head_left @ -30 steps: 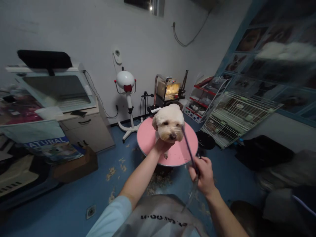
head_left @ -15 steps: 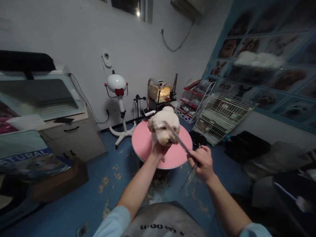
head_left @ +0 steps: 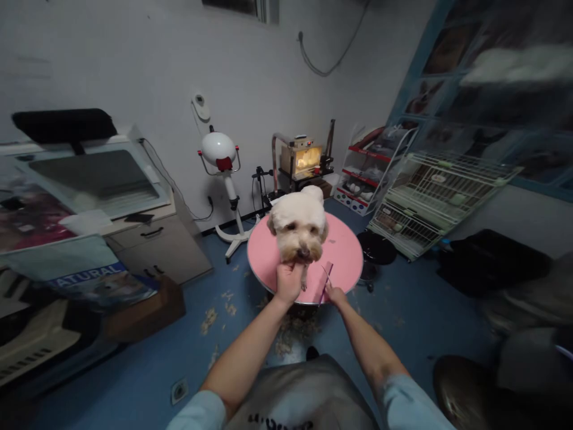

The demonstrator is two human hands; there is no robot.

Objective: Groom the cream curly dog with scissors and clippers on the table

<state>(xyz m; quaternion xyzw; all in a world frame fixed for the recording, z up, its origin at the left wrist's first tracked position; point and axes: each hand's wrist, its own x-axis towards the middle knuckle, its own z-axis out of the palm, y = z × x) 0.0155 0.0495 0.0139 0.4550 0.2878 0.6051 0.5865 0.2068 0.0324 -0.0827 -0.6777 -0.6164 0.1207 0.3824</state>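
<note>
A cream curly-coated dog (head_left: 298, 218) is on the round pink grooming table (head_left: 347, 239), facing me. Under its chin is my left hand (head_left: 289, 282), closed on the muzzle fur. My right hand (head_left: 335, 294) is low at the table's front right edge, its fingers closed on scissors (head_left: 327, 272); a thin curved blade points up and left, and the handles are mostly hidden by the hand. A purple comb (head_left: 329, 272) lies on the tabletop just beside those fingers, partly crossed by the blade.
Cut fur (head_left: 208, 321) litters the blue floor. Behind the table stand a white stand dryer (head_left: 218, 149) and a red-white shelf rack (head_left: 358, 173). Wire cages (head_left: 416, 197) are at the right, near a black round stool (head_left: 376, 248). Left is a drawer cabinet (head_left: 156, 251).
My right hand has moved down and left from beside the dog's face to the table edge, with the scissors. The dog's head has turned to face me. The camera view has shifted.
</note>
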